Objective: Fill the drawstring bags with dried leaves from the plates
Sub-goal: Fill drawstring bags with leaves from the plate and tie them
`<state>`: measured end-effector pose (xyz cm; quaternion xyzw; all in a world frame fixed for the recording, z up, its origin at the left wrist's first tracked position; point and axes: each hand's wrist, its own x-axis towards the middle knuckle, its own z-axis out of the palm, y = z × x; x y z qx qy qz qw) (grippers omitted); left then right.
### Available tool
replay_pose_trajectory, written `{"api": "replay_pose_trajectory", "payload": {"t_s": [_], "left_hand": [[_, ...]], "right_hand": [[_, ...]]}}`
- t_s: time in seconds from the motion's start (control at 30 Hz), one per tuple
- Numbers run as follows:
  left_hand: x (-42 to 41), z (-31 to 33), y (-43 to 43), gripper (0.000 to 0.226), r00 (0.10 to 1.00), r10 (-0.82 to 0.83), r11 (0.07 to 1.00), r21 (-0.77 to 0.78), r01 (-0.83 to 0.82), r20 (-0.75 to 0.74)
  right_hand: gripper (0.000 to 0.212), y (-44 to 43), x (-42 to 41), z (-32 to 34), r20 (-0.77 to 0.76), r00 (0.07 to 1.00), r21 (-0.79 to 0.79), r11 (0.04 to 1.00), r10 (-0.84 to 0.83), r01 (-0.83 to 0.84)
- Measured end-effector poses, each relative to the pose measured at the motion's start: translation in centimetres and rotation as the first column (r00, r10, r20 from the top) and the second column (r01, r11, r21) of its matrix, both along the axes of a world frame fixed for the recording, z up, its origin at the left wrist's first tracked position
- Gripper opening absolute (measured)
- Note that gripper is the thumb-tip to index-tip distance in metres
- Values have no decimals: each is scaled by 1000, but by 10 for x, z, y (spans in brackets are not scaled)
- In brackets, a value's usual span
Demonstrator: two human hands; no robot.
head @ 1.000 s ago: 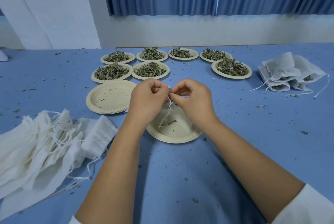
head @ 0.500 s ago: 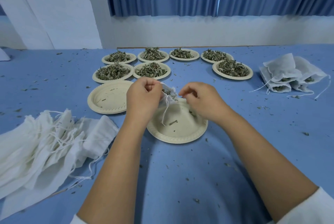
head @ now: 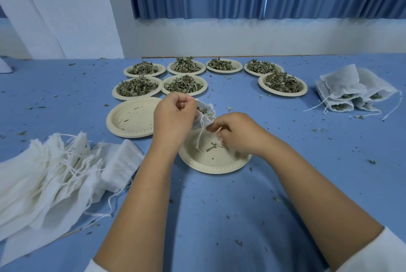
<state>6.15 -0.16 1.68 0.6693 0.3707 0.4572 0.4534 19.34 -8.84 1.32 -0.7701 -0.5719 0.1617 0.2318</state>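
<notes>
My left hand (head: 173, 118) grips the rim of a small white drawstring bag (head: 207, 114) and holds it above a nearly empty paper plate (head: 211, 167). The bag's mouth gapes and dried leaves show inside. Its string (head: 200, 139) dangles onto the plate. My right hand (head: 239, 134) is low over the same plate, fingers curled, fingertips pinching at the leaf scraps (head: 212, 147) left there. Most of the bag's body is hidden behind my left hand.
Several plates heaped with dried leaves (head: 137, 86) stand in two rows at the back. A stack of empty plates (head: 131, 118) sits to the left. Empty bags (head: 55, 173) are piled at the near left, filled bags (head: 351, 92) at the far right. Leaf crumbs litter the blue table.
My right hand has left the bag's mouth and dropped to the plate. The bag's mouth now gapes open in my left hand.
</notes>
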Motion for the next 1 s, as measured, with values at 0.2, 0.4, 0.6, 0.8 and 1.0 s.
{"api": "replay_pose_trajectory", "payload": {"t_s": [0.2,0.4,0.6,0.8,1.0], "left_hand": [[-1,1,1,13,1000,16,1000,2,-16,17],[0,1,1,13,999,13,1000,-5,-13,29],[0,0,1,12,1000,11,1000,2,-11,20],[0,0,1,11,1000,23,1000,-9,-23,12],[1,0,0,12,1000,9,1000,-10,-9,-25]], "right_hand": [[32,-1,2,-8,204,977,-151,988,67,-36],[9,1,-9,-10,112,989,-75,993,95,-87],[9,0,-16,-10,195,973,-84,990,124,-109],[10,-4,3,2,108,994,5,1000,21,-22],[11,-6,13,16,-362,923,461,836,-129,297]]}}
